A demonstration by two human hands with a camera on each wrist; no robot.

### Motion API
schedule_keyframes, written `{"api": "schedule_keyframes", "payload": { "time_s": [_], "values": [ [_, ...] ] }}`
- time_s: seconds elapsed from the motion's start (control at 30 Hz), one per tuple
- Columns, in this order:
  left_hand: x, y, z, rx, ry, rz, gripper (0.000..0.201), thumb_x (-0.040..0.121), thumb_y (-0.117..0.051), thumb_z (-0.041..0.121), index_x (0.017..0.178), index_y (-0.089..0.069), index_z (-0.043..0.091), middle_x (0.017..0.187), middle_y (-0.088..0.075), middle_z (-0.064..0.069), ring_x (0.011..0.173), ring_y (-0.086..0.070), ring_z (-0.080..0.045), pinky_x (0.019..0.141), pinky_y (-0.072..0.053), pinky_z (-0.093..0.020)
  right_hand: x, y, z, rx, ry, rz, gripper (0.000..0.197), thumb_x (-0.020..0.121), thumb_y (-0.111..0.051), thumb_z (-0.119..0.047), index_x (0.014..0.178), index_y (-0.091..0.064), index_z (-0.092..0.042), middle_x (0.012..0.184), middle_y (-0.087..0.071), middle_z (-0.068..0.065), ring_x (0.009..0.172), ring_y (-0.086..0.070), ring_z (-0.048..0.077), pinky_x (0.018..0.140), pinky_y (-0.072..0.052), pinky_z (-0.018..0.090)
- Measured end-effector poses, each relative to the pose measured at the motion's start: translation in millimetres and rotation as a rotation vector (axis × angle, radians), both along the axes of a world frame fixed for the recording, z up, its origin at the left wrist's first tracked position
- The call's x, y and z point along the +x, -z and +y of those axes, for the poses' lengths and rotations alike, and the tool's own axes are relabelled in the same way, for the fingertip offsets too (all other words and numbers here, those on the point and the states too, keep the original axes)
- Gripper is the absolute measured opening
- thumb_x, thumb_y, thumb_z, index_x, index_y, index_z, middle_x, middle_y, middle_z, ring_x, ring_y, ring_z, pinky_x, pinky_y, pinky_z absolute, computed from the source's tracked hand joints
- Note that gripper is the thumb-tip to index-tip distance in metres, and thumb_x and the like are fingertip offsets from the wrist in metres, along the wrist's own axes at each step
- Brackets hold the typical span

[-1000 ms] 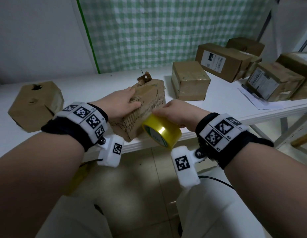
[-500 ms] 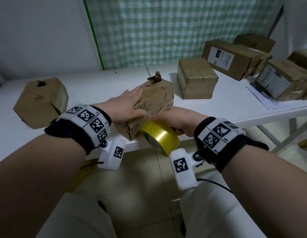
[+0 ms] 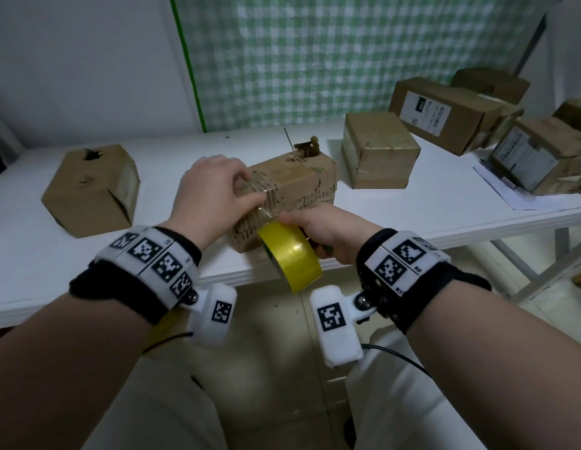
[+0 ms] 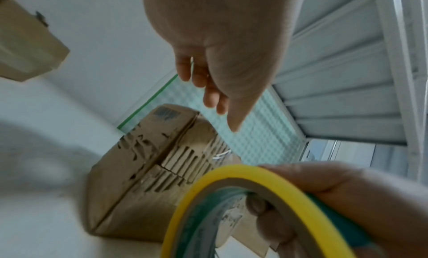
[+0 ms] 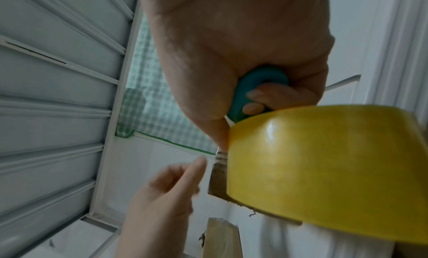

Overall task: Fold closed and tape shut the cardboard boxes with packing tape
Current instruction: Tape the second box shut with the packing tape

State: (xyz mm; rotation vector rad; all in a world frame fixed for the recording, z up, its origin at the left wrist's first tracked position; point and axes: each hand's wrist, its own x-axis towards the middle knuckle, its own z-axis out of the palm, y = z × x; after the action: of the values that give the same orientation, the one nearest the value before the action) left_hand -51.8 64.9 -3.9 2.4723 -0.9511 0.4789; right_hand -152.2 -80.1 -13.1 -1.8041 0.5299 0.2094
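A worn cardboard box [image 3: 292,183] with a torn outer skin lies at the table's near edge; it also shows in the left wrist view [image 4: 148,163]. My left hand [image 3: 237,186] hovers over its near-left top corner, blurred, fingers loosely straight [image 4: 208,90], thumb near the front edge. My right hand [image 3: 315,235] grips the teal handle [image 5: 250,90] of a tape dispenser. Its yellow tape roll [image 3: 289,254] hangs against the box's near face. A shiny strip of tape [image 3: 264,211] runs from the roll onto the box.
On the white table [image 3: 429,219] stand a box with a hole [image 3: 91,186] at the left and a taped box [image 3: 378,151] behind. Labelled boxes [image 3: 445,112] and a paper sheet [image 3: 510,193] lie at the right. Tiled floor lies below the table edge.
My left hand has lifted off the box top and shifted to its near-left corner. My right hand keeps the tape roll at the box's near face.
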Motion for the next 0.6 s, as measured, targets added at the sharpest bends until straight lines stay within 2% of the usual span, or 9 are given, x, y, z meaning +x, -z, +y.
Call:
{"api": "schedule_keyframes", "payload": {
  "time_s": [0.03,0.07,0.13,0.23,0.3,0.37,0.5,0.6],
  "values": [
    [-6.1,0.0,6.6,-0.062,-0.041,0.029,0.022,0.079,-0.069,0.041,0.078,-0.063,0.021,0.071,-0.054,0.008,0.075,-0.052,-0.017,0.066,-0.039,-0.031,0.0,-0.2,0.0,0.004,0.000,0.003,0.019,0.093,-0.055,-0.034,0.085,-0.054,-0.017,0.063,-0.039,0.000,0.050,-0.032,0.011,0.049,-0.024,0.024],
    [-11.7,1.0,12.3,-0.074,-0.073,0.089,0.026,0.082,-0.067,0.041,0.068,-0.060,0.020,0.063,-0.053,0.009,0.066,-0.051,-0.014,0.060,-0.036,-0.028,0.0,-0.4,-0.3,0.012,0.004,0.007,0.019,0.094,-0.055,-0.034,0.085,-0.056,-0.018,0.063,-0.040,-0.001,0.050,-0.033,0.011,0.049,-0.025,0.024],
    [-17.7,8.3,19.9,-0.045,-0.071,0.323,0.036,0.087,-0.061,0.041,0.063,-0.063,0.015,0.058,-0.060,0.003,0.058,-0.054,-0.012,0.056,-0.039,-0.025,0.0,-1.0,-0.3,0.028,0.012,0.010,0.018,0.094,-0.054,-0.034,0.085,-0.058,-0.018,0.062,-0.040,-0.002,0.049,-0.033,0.011,0.048,-0.025,0.023],
    [-25.0,16.8,20.9,-0.191,-0.022,0.910,0.036,0.093,-0.053,0.040,0.087,-0.067,0.008,0.065,-0.068,-0.010,0.057,-0.063,-0.018,0.055,-0.054,-0.026,1.4,-0.7,3.4,0.023,0.001,0.004,0.021,0.094,-0.055,-0.033,0.082,-0.056,-0.017,0.061,-0.041,-0.001,0.049,-0.033,0.011,0.047,-0.024,0.024],
    [-29.4,18.8,16.7,-0.288,-0.003,1.150,0.032,0.094,-0.051,0.040,0.097,-0.063,0.010,0.065,-0.069,-0.012,0.058,-0.067,-0.020,0.059,-0.059,-0.028,2.8,-0.3,7.6,0.012,-0.017,-0.008,0.023,0.094,-0.055,-0.034,0.079,-0.055,-0.017,0.061,-0.041,0.000,0.050,-0.034,0.012,0.048,-0.025,0.024],
    [-33.1,18.8,11.3,-0.380,0.019,1.272,0.029,0.093,-0.054,0.036,0.102,-0.063,0.010,0.065,-0.070,-0.010,0.058,-0.068,-0.019,0.061,-0.060,-0.030,3.2,0.6,10.8,0.006,-0.042,-0.030,0.023,0.094,-0.054,-0.035,0.082,-0.056,-0.017,0.061,-0.041,0.000,0.052,-0.034,0.012,0.049,-0.026,0.025],
    [-36.5,16.6,5.4,-0.629,-0.026,1.386,0.023,0.092,-0.058,0.019,0.112,-0.061,0.008,0.081,-0.071,-0.010,0.058,-0.070,-0.015,0.047,-0.054,-0.024,-0.2,0.0,8.8,-0.001,-0.073,-0.047,0.027,0.096,-0.047,-0.042,0.086,-0.054,-0.017,0.063,-0.045,0.000,0.053,-0.040,0.012,0.048,-0.029,0.023],
    [-31.7,15.6,6.5,-0.779,-0.110,1.418,0.022,0.090,-0.059,0.011,0.112,-0.061,0.007,0.081,-0.069,-0.008,0.057,-0.068,-0.013,0.048,-0.055,-0.025,-3.4,-3.8,2.4,0.027,-0.042,-0.042,0.019,0.095,-0.038,-0.027,0.087,-0.049,-0.014,0.065,-0.042,0.003,0.051,-0.038,0.015,0.046,-0.025,0.022]
  ]
}}
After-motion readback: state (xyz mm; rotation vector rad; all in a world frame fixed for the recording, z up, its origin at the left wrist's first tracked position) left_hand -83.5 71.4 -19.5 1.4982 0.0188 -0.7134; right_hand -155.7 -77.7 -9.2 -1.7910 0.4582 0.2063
